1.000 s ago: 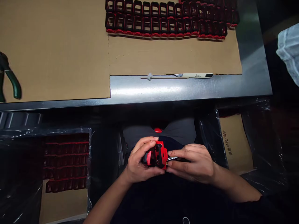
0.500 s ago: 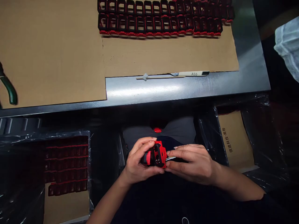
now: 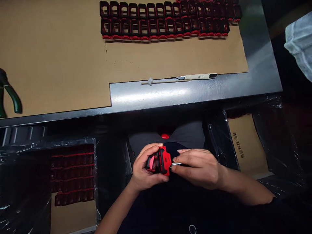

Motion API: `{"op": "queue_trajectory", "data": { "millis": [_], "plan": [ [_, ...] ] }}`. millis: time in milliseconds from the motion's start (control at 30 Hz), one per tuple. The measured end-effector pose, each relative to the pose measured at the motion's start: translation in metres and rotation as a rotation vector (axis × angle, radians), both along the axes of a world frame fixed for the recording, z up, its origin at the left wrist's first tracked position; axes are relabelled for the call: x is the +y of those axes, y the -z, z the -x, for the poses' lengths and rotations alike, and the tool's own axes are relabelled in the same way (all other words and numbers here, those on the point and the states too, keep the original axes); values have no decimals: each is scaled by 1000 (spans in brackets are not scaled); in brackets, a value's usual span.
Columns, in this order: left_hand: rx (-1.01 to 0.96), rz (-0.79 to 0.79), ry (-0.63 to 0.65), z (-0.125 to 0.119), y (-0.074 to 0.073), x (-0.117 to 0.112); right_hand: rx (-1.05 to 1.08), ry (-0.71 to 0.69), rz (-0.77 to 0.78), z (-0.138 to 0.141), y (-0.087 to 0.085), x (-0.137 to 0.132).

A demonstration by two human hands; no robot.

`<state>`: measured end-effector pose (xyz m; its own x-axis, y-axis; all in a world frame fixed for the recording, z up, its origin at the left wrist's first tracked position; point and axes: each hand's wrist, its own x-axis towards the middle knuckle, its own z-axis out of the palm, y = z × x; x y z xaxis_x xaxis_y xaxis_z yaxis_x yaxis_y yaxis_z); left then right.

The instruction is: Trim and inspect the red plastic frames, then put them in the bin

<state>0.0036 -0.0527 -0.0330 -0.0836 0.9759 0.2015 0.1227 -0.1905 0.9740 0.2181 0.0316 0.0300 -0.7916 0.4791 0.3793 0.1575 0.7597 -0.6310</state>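
Note:
Above my lap, my left hand (image 3: pixel 146 165) is closed around a red and black plastic frame part (image 3: pixel 166 160), thumb below and fingers above. The part's red face with small slots is turned to the right. My right hand (image 3: pixel 200 165) pinches a thin silvery metal tool (image 3: pixel 176 164) between thumb and fingers. The tool's end meets the lower right edge of the red face; its tip is hard to make out, and so is its exact kind.
Rows of similar red and black frames (image 3: pixel 151 29) stand on cardboard (image 3: pixel 60 65) on the metal table (image 3: pixel 156 97). A knife marked A55 (image 3: pixel 201 77), a wooden stick (image 3: pixel 165 81) and green-handled pliers (image 3: pixel 16 99) lie there. Plastic-lined bins flank me, the left holding more frames (image 3: pixel 74 196).
The frame part has turned slightly in my left hand, showing more of its red face. My right hand has shifted a little left with the tool. The view has moved slightly.

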Motion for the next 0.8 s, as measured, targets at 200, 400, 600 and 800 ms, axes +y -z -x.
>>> {"op": "queue_trajectory", "data": {
  "millis": [200, 400, 600, 800],
  "plan": [
    [-507, 246, 9, -8, 2, -2, -15, 599, -107, -2, 32, 110],
    [-652, 211, 40, -10, 3, -6, -72, 771, -134, -1, 47, 162],
    [-611, 285, 65, -10, 13, -11, 179, 192, 618, 16, 28, 58],
    [-806, 407, 295, -12, 7, 2, 387, -249, 1117, 38, 65, 28]
  ]
}}
